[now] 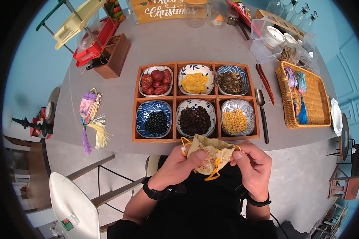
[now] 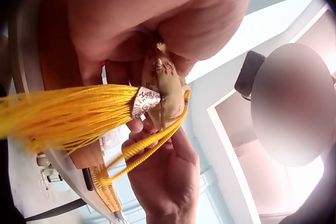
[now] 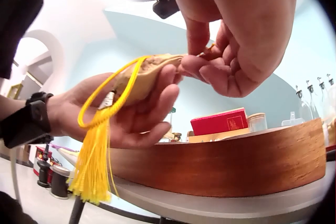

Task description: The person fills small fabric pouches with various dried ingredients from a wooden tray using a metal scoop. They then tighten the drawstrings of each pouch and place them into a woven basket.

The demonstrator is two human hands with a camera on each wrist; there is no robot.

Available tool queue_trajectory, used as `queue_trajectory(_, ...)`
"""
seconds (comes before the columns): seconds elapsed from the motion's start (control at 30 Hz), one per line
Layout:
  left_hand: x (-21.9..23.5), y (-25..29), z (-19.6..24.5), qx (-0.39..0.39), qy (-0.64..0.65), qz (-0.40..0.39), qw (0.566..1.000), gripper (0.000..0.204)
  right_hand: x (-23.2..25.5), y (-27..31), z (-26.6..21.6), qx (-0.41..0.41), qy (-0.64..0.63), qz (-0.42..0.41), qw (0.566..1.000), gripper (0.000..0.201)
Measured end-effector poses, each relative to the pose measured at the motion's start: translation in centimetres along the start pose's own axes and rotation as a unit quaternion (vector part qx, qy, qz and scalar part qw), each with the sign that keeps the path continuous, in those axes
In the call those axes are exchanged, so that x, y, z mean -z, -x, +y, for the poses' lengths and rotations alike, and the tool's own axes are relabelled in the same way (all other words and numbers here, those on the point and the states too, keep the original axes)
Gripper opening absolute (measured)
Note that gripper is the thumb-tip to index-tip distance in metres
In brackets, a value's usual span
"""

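Observation:
A small beige pouch (image 1: 206, 157) with yellow cord is held at the table's front edge, its mouth facing up. The left hand (image 1: 179, 165) grips its left side, thumb on the front. At the right rim, the right hand (image 1: 253, 169) pinches the fabric and cord between thumb and fingers. A yellow tassel (image 2: 79, 113) with a silver cap hangs from the pouch in the left wrist view; the right wrist view shows the tassel (image 3: 94, 163) below the left hand (image 3: 121, 113), with the right hand (image 3: 236, 40) at the pouch's edge. What the pouch holds is hidden.
Behind the pouch, a wooden divided tray (image 1: 175, 98) holds several bowls of dried ingredients. A spoon (image 1: 262, 115) and a wicker basket (image 1: 307, 101) of small pouches lie right. Tasselled pouches (image 1: 91, 107) lie left; a wooden box (image 1: 115, 57) stands at back left.

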State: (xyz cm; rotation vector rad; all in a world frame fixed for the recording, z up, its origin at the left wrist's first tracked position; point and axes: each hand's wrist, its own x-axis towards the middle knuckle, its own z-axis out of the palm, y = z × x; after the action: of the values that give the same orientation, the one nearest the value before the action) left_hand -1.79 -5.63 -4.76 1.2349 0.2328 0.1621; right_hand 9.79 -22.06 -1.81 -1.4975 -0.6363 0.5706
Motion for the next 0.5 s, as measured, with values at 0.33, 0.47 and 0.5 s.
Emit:
queue_trajectory(0.33,-1.1,-0.9,0.3,-0.032,0.13,0.09,0.987,0.049,-2.3,0.2,0.6,0.06,-0.126,0.109,0.984,0.029)
queue_trajectory(0.47,-1.0,-1.0,0.2,-0.124,0.159,0.154,0.967,0.044,-1.6,0.2,1.0,0.051,-0.205,0.148,0.966,0.038)
queue_trajectory(0.5,-0.7,-1.0,0.1,-0.177,0.154,0.171,0.957,0.043,-1.2,0.1,1.2,0.05,-0.205,0.149,0.966,0.038)
